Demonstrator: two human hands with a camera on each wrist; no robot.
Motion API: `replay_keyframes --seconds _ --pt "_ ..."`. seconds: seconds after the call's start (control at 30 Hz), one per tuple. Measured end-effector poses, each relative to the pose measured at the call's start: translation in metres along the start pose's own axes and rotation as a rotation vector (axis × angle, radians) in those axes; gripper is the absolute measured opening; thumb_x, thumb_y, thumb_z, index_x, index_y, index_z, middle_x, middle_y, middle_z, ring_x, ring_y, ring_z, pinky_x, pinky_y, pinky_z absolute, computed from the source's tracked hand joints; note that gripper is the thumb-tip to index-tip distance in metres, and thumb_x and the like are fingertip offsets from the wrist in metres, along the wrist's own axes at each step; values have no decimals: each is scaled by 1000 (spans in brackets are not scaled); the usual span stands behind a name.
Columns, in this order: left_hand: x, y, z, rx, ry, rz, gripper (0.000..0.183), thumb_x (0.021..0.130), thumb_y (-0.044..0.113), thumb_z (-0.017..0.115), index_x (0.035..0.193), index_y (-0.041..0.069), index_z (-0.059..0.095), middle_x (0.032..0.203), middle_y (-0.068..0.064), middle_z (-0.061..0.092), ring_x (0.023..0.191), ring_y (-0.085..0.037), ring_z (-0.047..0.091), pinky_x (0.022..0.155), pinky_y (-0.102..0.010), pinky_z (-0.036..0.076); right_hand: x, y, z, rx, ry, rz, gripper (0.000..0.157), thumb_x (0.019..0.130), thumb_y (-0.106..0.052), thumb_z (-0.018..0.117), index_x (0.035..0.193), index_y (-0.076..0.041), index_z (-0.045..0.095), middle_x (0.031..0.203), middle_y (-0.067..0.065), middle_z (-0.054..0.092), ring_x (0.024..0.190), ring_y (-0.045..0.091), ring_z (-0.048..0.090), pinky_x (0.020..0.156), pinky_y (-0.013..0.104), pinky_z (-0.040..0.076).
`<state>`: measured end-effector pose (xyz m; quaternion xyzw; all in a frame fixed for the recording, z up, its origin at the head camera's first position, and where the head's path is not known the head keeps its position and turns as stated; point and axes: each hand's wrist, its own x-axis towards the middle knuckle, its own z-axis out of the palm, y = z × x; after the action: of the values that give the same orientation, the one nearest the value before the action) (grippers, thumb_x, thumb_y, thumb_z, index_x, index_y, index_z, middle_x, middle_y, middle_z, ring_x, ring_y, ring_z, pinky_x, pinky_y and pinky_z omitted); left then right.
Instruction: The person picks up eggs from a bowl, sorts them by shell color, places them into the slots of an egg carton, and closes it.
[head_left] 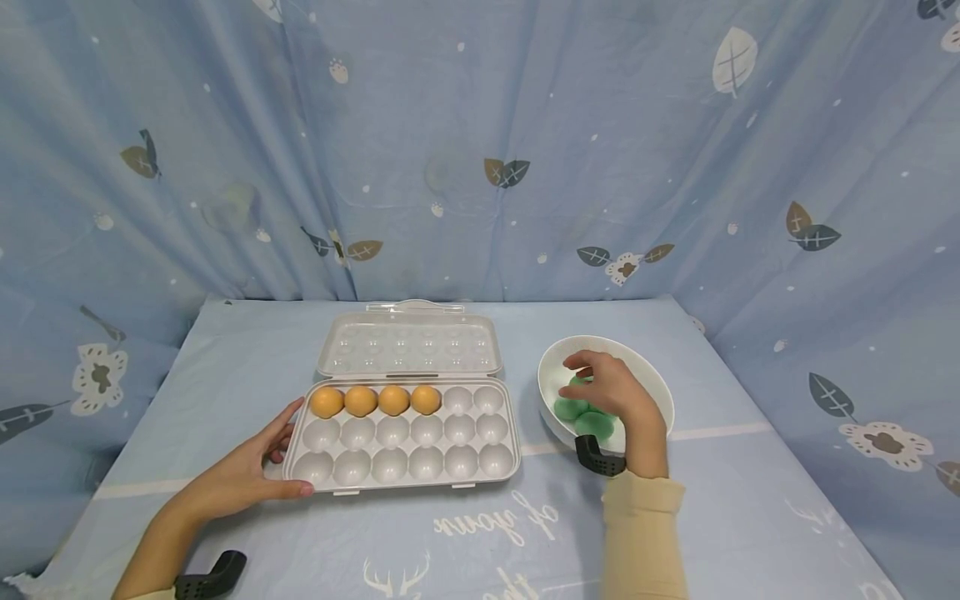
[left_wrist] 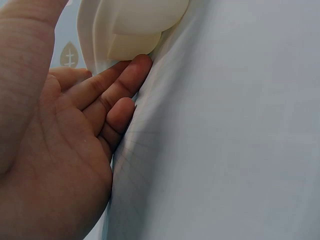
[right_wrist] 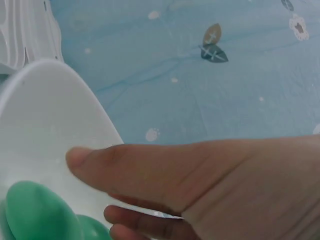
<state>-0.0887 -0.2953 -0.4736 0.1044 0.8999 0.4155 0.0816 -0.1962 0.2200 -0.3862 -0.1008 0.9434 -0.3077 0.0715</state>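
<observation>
My left hand (head_left: 236,475) rests against the left end of a white egg box (head_left: 514,433), its thumb at the front corner and the fingers stretched along the side. Seen from the left wrist, the fingertips (left_wrist: 142,62) lie right at the box's pale underside (left_wrist: 145,20). Several orange eggs (head_left: 361,401) fill the left part of the box's back row; the other hollows hold nothing. Over the white bowl (head_left: 652,375) hovers my right hand (head_left: 611,383), thumb and fingers apart, nothing between them. Below it lie several green eggs (right_wrist: 40,212), partly hidden by the hand in the head view.
The box's clear lid (head_left: 411,343) is folded back behind it. Blue patterned cloth covers the table (head_left: 420,533), and a matching curtain (head_left: 450,150) hangs at the back and sides. The bowl stands right of the box, with a gap between them.
</observation>
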Motion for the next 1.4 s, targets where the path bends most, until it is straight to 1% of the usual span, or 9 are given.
replay_keyframes --seconds 0.17,0.27,0.47,0.63,0.8,0.93,1.13,1.27,1.4 --pt "-1 0 0 1 1 8 120 80 34 89 167 12 9 134 -15 61 100 -8 50 82 -26 43 -3 6 -2 -41 -53 60 45 88 -22 80 126 -2 68 124 15 69 113 31 64 97 48 50" --pt "-1 0 0 0 2 6 120 80 34 89 167 13 9 134 -15 61 100 -8 50 82 -26 43 -5 8 -2 -48 -88 78 43 86 -23 82 123 -3 69 119 14 70 109 28 63 94 46 50" --pt "0 1 0 -9 -6 -7 120 80 34 89 167 13 9 136 -16 59 101 -10 49 82 -27 43 -6 8 0 -42 -142 59 42 83 -19 84 119 -2 69 114 13 70 106 27 62 95 45 49" --pt "0 1 0 0 -6 -12 120 80 35 89 167 13 9 137 -16 58 101 -10 49 83 -27 43 -6 5 3 -33 -182 55 43 80 -14 83 120 -2 69 114 10 70 103 24 64 92 41 51" --pt "-1 1 0 11 -3 -1 120 80 35 89 167 13 9 137 -17 59 101 -10 50 83 -28 44 -4 -1 7 -50 -211 45 43 78 -12 83 118 -6 71 113 7 72 103 22 66 89 38 53" --pt "-1 0 0 13 -1 0 120 80 36 89 167 13 8 137 -17 59 101 -10 50 83 -27 44 -2 -6 10 -74 -222 32 40 78 -10 79 118 -9 72 115 6 72 99 20 65 83 36 53" --pt "-1 1 0 12 -3 -9 120 80 36 89 167 13 9 136 -16 59 101 -11 49 83 -27 44 -2 -10 10 -82 -194 -1 38 81 -12 75 119 -10 72 115 6 71 92 19 63 78 34 52" --pt "-1 2 1 4 -5 -3 121 79 35 89 167 12 9 136 -16 59 101 -11 49 82 -27 44 0 -10 9 -71 -128 -53 37 84 -19 76 120 -9 70 112 5 71 99 21 64 85 39 53" --pt "-1 2 0 9 -3 -14 121 79 36 89 167 12 9 136 -16 59 101 -13 49 83 -27 44 0 -12 5 -35 -37 -107 36 86 -22 80 119 -11 71 110 3 71 103 22 66 90 43 52"
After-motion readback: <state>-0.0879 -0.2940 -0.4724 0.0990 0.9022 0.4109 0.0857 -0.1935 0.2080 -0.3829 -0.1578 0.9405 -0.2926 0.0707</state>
